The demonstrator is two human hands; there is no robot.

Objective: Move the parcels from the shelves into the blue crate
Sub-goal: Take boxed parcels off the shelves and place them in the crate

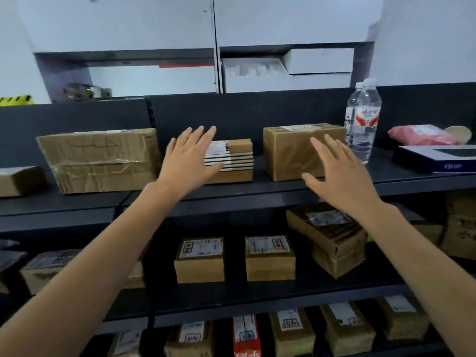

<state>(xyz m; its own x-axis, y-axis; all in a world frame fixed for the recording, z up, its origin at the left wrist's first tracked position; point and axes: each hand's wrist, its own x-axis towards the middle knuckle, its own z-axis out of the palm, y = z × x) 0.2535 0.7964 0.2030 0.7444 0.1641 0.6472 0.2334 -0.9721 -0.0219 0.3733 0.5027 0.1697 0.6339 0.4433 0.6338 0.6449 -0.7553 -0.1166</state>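
Several brown cardboard parcels stand on dark shelves. On the top shelf a large taped parcel [99, 161] is at the left, a small striped parcel [233, 161] in the middle and a tape-wrapped parcel [288, 150] to its right. My left hand [188, 161] is stretched out with straight fingers in front of the striped parcel, covering its left part. My right hand [337, 173] is spread open in front of the tape-wrapped parcel's right half. Neither hand holds anything. The blue crate is not in view.
A water bottle [363, 119] stands right of the wrapped parcel. Further right lie a pink bag [422, 135] and a dark flat box [438, 158]. The middle shelf holds two small labelled parcels [199, 260] [269, 257] and a stacked one [332, 238]; the bottom shelf has several more.
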